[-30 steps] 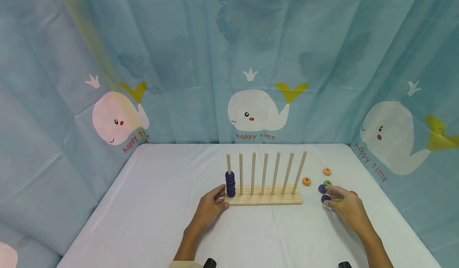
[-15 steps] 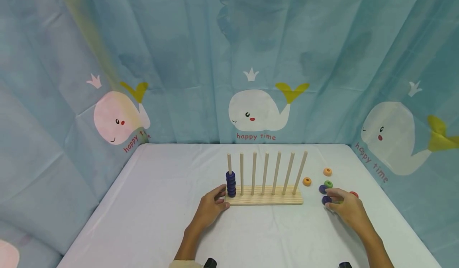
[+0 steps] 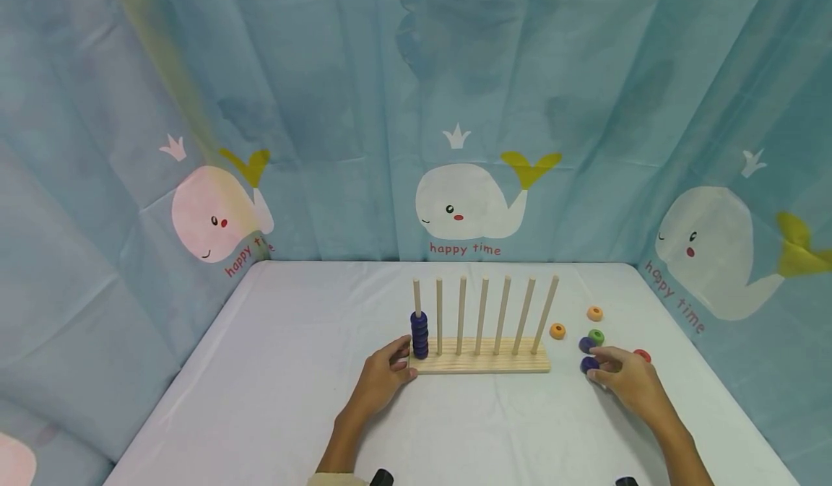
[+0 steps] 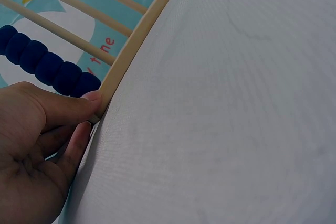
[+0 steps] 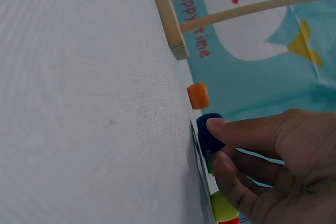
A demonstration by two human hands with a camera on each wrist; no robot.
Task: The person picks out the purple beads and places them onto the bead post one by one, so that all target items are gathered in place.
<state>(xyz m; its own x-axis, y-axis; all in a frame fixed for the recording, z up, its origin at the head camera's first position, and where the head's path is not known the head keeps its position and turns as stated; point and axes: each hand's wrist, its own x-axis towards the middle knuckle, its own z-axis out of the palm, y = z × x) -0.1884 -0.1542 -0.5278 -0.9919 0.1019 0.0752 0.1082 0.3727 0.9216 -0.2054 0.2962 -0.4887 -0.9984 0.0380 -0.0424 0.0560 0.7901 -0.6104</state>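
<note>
A wooden peg stand (image 3: 481, 362) with several upright pegs stands on the table. Dark blue beads (image 3: 419, 336) are stacked on its leftmost peg, seen also as a dark blue row (image 4: 46, 62) in the left wrist view. My left hand (image 3: 377, 378) holds the left end of the base, thumb against its front corner. Beyond the stand's right end, my right hand (image 3: 629, 379) pinches a dark blue bead (image 5: 209, 131) low over the cloth. A second dark blue bead (image 3: 587, 344) lies just behind it, partly covered by my fingers.
Two orange beads (image 3: 594, 313) lie apart behind the right hand. A green bead (image 3: 596, 336) touches or nearly touches the second blue one. A red bead (image 3: 643, 355) shows past my knuckles, and a yellow-green bead (image 5: 224, 206) sits under my fingers. Whale-print curtain (image 3: 325, 183) surrounds the white table.
The right hand, with its blue bead, has shifted very slightly; the yellow-green bead is now hidden behind it in the head view. My left hand stays on the base.
</note>
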